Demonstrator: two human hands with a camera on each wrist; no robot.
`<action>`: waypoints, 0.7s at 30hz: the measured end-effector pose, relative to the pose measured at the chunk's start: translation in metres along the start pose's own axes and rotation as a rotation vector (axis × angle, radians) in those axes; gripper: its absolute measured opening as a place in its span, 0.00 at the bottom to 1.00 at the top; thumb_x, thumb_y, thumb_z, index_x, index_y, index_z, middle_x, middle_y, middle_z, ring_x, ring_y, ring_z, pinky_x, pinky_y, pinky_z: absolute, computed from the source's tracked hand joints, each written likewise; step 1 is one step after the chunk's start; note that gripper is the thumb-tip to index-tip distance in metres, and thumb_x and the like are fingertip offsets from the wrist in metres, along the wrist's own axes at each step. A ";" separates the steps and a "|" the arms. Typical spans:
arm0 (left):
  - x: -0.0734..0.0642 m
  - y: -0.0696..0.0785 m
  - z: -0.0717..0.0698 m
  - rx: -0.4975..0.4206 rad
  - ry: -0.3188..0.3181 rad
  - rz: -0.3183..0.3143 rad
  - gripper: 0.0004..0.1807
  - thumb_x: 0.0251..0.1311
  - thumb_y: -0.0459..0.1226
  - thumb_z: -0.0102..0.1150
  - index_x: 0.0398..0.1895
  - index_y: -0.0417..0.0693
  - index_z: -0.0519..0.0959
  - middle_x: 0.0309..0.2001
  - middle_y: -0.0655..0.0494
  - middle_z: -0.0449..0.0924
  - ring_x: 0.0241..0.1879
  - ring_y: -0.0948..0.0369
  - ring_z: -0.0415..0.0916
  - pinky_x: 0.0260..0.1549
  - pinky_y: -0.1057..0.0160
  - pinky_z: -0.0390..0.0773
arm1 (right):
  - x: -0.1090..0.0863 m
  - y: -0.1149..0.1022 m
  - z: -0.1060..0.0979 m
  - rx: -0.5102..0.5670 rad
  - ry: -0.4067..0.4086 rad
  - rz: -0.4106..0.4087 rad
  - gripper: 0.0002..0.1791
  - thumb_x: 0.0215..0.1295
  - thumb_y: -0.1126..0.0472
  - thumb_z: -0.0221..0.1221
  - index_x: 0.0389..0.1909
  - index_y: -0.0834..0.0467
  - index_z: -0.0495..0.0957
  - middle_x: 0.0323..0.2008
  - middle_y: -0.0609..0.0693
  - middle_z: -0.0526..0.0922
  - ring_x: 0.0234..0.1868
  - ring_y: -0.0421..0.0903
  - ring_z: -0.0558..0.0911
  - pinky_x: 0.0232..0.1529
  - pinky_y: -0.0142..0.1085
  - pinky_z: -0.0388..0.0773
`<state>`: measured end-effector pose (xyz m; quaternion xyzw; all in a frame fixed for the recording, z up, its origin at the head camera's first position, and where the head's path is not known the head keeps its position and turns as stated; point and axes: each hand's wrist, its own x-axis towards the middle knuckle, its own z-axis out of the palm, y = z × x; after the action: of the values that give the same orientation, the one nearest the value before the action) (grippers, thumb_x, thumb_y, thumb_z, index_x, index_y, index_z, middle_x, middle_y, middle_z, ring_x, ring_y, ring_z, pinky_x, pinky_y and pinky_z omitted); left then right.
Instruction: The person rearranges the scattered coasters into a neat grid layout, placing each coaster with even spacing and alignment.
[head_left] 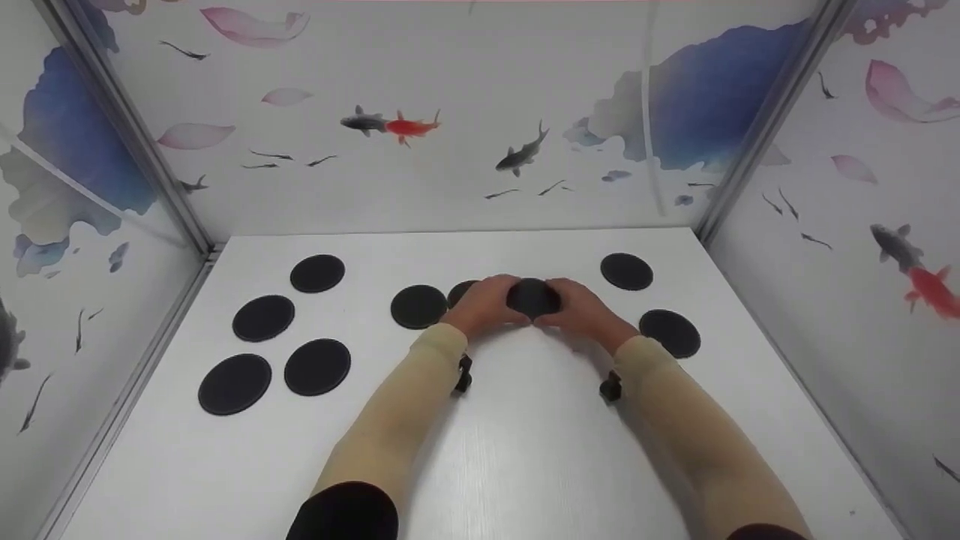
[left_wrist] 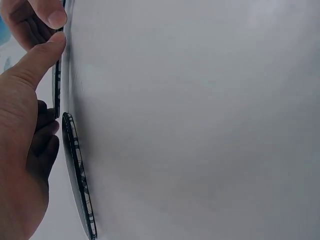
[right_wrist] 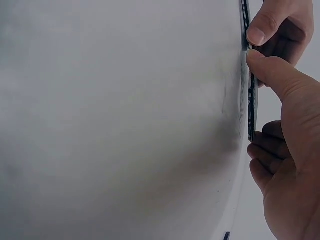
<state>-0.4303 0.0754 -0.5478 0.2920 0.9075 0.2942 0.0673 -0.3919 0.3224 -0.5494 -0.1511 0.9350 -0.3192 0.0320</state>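
A black round disc [head_left: 534, 298] is held between both hands toward the back of the white table. My left hand [head_left: 489, 306] grips its left side, and my right hand [head_left: 583, 309] grips its right side. In the left wrist view, the two thumbs nearly meet at the disc's near edge [left_wrist: 57, 92], and the other fingers curl behind it. The right wrist view shows the disc's thin, patterned rim [right_wrist: 252, 107] between the right thumb and fingers. Partly hidden behind the left hand lies a second disc [head_left: 459, 291]. Another disc [head_left: 418, 307] sits just left of that hand.
Several black discs [head_left: 316, 367] lie spread out on the left of the table [head_left: 525, 450]. Two more, a back disc [head_left: 626, 271] and a nearer disc [head_left: 670, 334], lie on the right. Printed panels with fish and petals wall the back [head_left: 450, 187] and both sides.
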 end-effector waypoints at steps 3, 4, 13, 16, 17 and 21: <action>-0.002 0.001 -0.001 -0.007 0.010 0.003 0.41 0.60 0.51 0.85 0.75 0.53 0.79 0.67 0.57 0.84 0.69 0.56 0.78 0.73 0.53 0.73 | 0.000 -0.001 0.000 0.012 -0.007 0.008 0.43 0.65 0.52 0.80 0.78 0.59 0.74 0.72 0.58 0.79 0.76 0.60 0.75 0.79 0.57 0.67; -0.003 0.002 -0.002 -0.004 0.012 0.007 0.41 0.60 0.51 0.85 0.75 0.52 0.80 0.67 0.56 0.84 0.69 0.55 0.78 0.72 0.53 0.73 | 0.000 -0.002 0.000 0.012 -0.009 0.012 0.43 0.65 0.52 0.80 0.78 0.59 0.74 0.72 0.58 0.79 0.76 0.60 0.75 0.79 0.57 0.67; -0.003 0.000 -0.001 0.001 0.010 0.013 0.39 0.60 0.51 0.84 0.72 0.50 0.81 0.64 0.55 0.85 0.66 0.55 0.80 0.70 0.53 0.75 | 0.002 -0.001 0.003 0.012 -0.010 -0.007 0.43 0.64 0.53 0.81 0.76 0.62 0.76 0.71 0.60 0.81 0.74 0.60 0.76 0.78 0.56 0.68; -0.002 -0.001 0.001 0.003 -0.011 0.007 0.35 0.63 0.53 0.81 0.71 0.55 0.82 0.62 0.59 0.86 0.65 0.57 0.81 0.69 0.53 0.76 | 0.001 -0.001 0.003 0.016 -0.023 0.025 0.43 0.65 0.51 0.80 0.77 0.59 0.75 0.72 0.57 0.80 0.75 0.59 0.75 0.78 0.56 0.67; -0.001 -0.002 0.001 0.004 -0.016 0.004 0.34 0.63 0.54 0.80 0.71 0.57 0.82 0.62 0.61 0.86 0.64 0.58 0.81 0.68 0.54 0.77 | 0.002 -0.001 0.003 0.014 -0.028 0.034 0.43 0.65 0.51 0.80 0.77 0.58 0.75 0.72 0.56 0.79 0.76 0.58 0.75 0.78 0.56 0.67; 0.001 -0.003 0.003 0.023 -0.032 -0.005 0.31 0.65 0.57 0.77 0.69 0.61 0.83 0.59 0.64 0.86 0.62 0.60 0.81 0.66 0.55 0.77 | 0.002 0.000 0.004 -0.001 -0.043 0.063 0.43 0.67 0.50 0.79 0.79 0.56 0.74 0.74 0.55 0.78 0.77 0.58 0.73 0.79 0.56 0.66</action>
<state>-0.4320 0.0758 -0.5514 0.2952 0.9104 0.2791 0.0791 -0.3935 0.3194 -0.5521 -0.1283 0.9386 -0.3142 0.0620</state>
